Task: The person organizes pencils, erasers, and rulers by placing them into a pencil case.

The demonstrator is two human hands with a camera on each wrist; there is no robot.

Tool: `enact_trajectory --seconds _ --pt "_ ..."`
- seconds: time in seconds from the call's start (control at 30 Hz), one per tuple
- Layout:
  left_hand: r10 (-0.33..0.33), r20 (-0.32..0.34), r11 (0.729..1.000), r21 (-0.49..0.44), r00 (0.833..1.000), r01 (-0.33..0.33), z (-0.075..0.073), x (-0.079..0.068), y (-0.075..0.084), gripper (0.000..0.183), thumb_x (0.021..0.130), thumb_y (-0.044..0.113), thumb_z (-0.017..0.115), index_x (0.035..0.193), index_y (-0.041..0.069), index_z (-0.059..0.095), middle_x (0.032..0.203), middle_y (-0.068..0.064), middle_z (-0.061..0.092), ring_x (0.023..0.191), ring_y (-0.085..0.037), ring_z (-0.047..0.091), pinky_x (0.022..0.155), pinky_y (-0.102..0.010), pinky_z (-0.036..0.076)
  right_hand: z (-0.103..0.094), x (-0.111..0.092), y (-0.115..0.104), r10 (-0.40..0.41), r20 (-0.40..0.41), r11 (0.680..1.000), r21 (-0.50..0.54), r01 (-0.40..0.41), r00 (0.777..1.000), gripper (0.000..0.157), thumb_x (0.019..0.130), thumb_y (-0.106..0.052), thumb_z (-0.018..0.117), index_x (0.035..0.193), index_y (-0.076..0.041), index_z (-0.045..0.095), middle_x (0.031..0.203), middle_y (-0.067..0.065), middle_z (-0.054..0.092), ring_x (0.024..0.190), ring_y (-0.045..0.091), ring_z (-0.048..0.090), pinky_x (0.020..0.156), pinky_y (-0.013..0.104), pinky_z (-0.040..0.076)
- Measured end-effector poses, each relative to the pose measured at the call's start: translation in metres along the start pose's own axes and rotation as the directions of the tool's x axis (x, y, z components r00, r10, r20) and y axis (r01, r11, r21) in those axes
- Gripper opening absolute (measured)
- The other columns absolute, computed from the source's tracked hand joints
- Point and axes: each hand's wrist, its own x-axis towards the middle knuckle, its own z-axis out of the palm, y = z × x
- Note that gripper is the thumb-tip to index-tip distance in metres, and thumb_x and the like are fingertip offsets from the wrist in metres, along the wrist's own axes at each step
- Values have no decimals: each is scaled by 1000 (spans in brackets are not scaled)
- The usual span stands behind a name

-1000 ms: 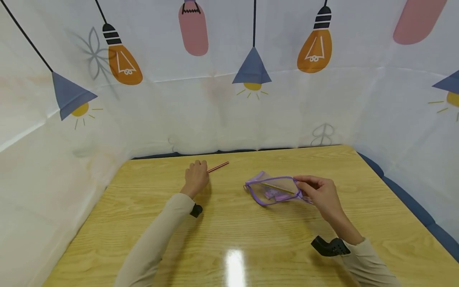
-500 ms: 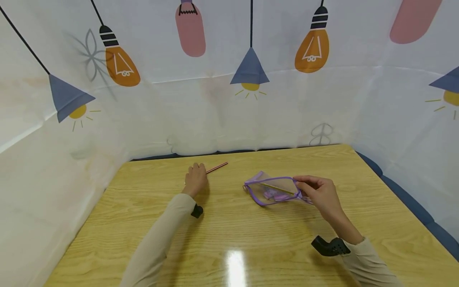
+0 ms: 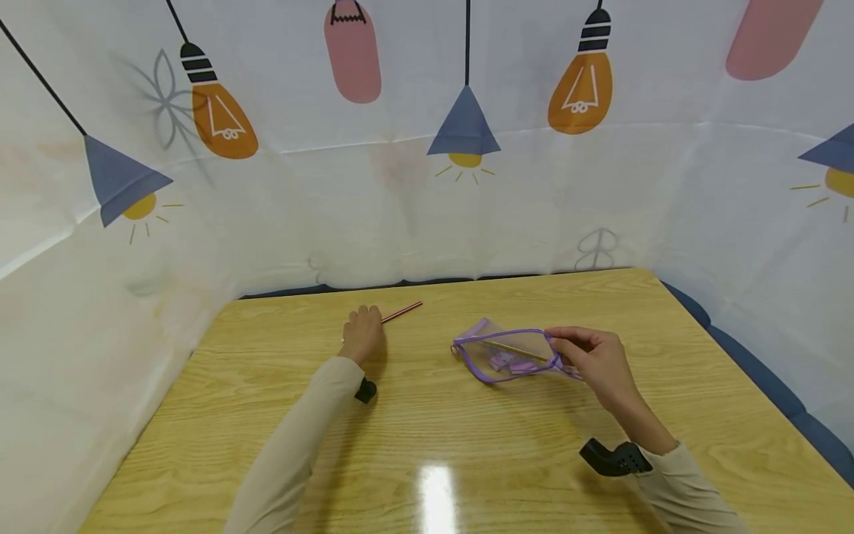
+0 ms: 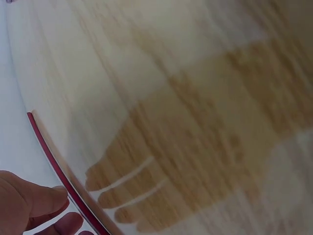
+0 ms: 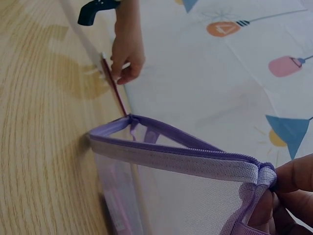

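At the far left of the table, my left hand (image 3: 362, 334) pinches a dark red pencil (image 3: 402, 311) between thumb and fingers. In the left wrist view the thumb and fingertips meet the pencil (image 4: 54, 164) along one side. My right hand (image 3: 600, 363) grips one end of a purple mesh zip pouch (image 5: 190, 188), whose mouth gapes wide. Through the mesh show a yellow pencil (image 3: 510, 349) and small pinkish-purple pieces (image 3: 523, 368). My right thumb and fingers (image 5: 298, 174) hold the pouch at the zip's end.
The wooden table (image 3: 373, 460) reaches back to a white curtain (image 3: 353, 215) printed with lamps and bulbs. Dark blue padding (image 3: 760, 367) runs along the right edge. Each wrist wears a black camera mount (image 3: 614, 457).
My left hand draws back very slightly at the red pencil, which keeps nearly the same place. The right hand and pouch hold still; the head view shifts a little.
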Motion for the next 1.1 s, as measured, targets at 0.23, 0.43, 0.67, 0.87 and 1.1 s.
enact_trajectory --seconds 0.23,0.43,0.67,0.87,1.1 --pt "-2 -13 1000 -4 1000 2 2 4 -3 9 98 -1 46 95 -5 53 98 -23 51 92 -41 51 75 -53 47 -1 1 1 1 7 1000 -7 -1 1000 27 95 -12 64 112 8 68 88 -2 70 72 11 64 61 24 53" --pt "0 -19 1000 -1 1000 0 3 4 -2 10 98 -2 45 93 -5 53 96 -22 52 91 -40 51 74 -52 47 -1 2 0 3 8 1000 -9 -3 1000 26 95 -12 64 111 8 68 87 -2 70 72 11 63 60 24 53" --pt "-9 3 1000 -2 1000 9 5 2 -1 14 99 -2 44 94 -5 57 95 -25 55 93 -43 52 77 -54 47 -2 1 -1 -1 13 1000 -15 1 1000 27 95 -13 64 112 7 68 88 -2 69 72 12 63 60 25 53" --pt "-1 12 1000 -19 1000 1 4 0 0 14 99 -4 44 97 -7 58 96 -25 54 95 -44 52 80 -55 47 -1 0 -1 4 14 1000 -13 -4 1000 27 95 -13 64 112 8 68 87 -2 69 70 12 61 58 25 51" --pt "32 -9 999 -28 999 -33 4 -2 -2 8 95 -8 49 93 -9 56 91 -25 53 89 -42 53 72 -51 50 -1 0 -1 -10 11 1000 -21 10 1000 26 95 -12 63 111 8 68 87 -2 69 70 12 62 58 25 52"
